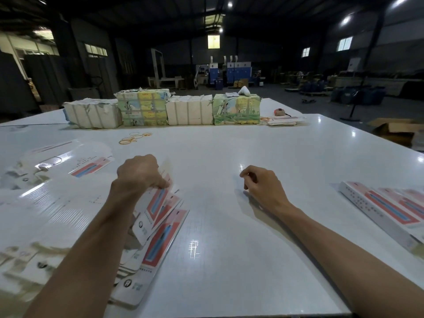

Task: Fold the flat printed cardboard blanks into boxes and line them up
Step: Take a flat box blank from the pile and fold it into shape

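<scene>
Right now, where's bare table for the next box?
The middle of the table is bare, from the stack of blanks under the left hand across to the folded boxes at the right edge. The left side is crowded with loose blanks.

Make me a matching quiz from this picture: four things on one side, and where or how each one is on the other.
Things:
1. left hand
2. right hand
3. folded boxes
4. rubber bands

States:
a. at the right edge of the table
b. holds a flat blank above the pile
c. holds nothing
d. lying loose, farther out than both hands

Pairs: 1-b, 2-c, 3-a, 4-d
</scene>
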### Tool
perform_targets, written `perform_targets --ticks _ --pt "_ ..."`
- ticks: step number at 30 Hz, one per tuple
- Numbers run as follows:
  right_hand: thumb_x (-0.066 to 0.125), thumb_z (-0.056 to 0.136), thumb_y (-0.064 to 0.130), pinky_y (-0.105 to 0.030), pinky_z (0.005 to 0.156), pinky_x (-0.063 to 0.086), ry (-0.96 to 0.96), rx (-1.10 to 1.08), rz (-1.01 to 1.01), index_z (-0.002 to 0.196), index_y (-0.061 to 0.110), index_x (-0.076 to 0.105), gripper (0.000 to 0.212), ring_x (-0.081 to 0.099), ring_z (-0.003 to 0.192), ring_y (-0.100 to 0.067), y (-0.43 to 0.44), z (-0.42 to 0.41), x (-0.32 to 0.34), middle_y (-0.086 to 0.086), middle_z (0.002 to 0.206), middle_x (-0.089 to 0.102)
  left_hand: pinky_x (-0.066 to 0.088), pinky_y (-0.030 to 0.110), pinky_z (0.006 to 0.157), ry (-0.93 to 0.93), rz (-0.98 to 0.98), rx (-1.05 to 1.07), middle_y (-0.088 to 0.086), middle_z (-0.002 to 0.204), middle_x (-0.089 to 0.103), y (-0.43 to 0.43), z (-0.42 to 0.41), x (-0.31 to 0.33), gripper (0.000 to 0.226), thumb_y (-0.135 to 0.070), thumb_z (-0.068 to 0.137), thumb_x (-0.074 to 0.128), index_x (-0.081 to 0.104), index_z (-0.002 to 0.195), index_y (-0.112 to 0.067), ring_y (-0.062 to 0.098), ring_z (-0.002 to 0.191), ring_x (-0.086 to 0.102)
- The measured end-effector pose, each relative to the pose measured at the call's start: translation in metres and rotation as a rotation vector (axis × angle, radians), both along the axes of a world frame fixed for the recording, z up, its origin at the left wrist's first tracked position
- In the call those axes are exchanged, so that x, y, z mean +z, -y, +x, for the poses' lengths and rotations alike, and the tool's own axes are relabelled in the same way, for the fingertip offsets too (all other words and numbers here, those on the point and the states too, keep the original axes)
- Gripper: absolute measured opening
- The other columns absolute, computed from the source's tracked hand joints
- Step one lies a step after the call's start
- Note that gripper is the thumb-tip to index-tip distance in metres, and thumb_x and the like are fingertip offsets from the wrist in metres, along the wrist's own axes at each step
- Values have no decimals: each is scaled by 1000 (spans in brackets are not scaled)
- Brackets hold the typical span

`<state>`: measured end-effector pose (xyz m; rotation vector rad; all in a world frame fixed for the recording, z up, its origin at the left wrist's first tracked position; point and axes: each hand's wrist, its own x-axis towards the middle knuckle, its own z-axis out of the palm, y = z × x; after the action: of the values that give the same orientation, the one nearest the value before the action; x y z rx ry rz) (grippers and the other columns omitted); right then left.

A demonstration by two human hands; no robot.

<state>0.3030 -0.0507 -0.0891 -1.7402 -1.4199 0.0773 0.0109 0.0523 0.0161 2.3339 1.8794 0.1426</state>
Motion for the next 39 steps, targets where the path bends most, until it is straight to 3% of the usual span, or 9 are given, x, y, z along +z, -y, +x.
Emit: perform_targets --ticks 6,8,10,13,18,26,30,34,39 --pt "55 104 13 -35 71 55 2 50 200 115 22 70 21 65 71 -13 -1 -5 8 5 82 71 56 23 52 459 -253 -246 2 78 80 6 40 1 29 -41 101 64 71 100 -12 18 66 78" --pt "56 106 14 -28 74 56 -24 69 332 128 18 66 24 65 83 -11 1 -9 17 3 96 70 65 33 62 620 -437 -297 4 84 81 15 62 -8 33 -42 102 64 69 108 -10 23 74 80" --pt "55 107 21 -21 80 57 -20 86 417 138 18 60 31 63 95 -9 3 -10 24 1 113 65 64 49 87 770 -581 -369 8 101 81 22 84 -25 35 -40 104 61 68 119 -9 30 91 80" --pt "52 109 29 -30 91 60 64 89 359 141 21 59 34 55 117 -11 7 -8 22 0 130 55 62 50 91 932 -631 -497 10 108 80 31 104 -57 32 -36 107 57 65 124 -11 35 98 78" --pt "53 109 32 -41 95 59 157 133 204 127 17 72 30 51 130 -14 8 -6 15 13 133 49 61 26 62 1055 -473 -537 5 87 79 39 116 -84 20 -37 107 58 65 107 -18 27 76 80" --pt "69 101 20 -17 96 49 114 91 175 95 16 72 8 47 121 -6 -1 0 25 13 124 55 60 24 61 1137 -566 -524 1 86 79 45 114 -91 23 -38 103 62 62 115 -18 24 74 79" --pt "72 98 21 -9 76 53 -120 119 116 84 23 72 14 56 113 -11 0 0 36 9 127 56 61 29 67 1137 -705 -522 6 99 81 35 112 -84 34 -40 97 68 62 119 -15 28 81 80" --pt "73 98 25 -21 81 58 -349 169 73 87 18 80 15 67 104 -9 6 2 42 14 128 62 62 41 80 1167 -1037 -579 19 117 74 42 115 -81 59 -61 94 63 60 126 -10 35 90 75" --pt "76 95 21 -48 108 51 -509 285 55 90 9 83 15 65 119 -20 12 7 47 8 131 66 62 34 69 1167 -1139 -639 10 96 73 47 114 -75 70 -71 100 40 61 122 -8 23 75 73"
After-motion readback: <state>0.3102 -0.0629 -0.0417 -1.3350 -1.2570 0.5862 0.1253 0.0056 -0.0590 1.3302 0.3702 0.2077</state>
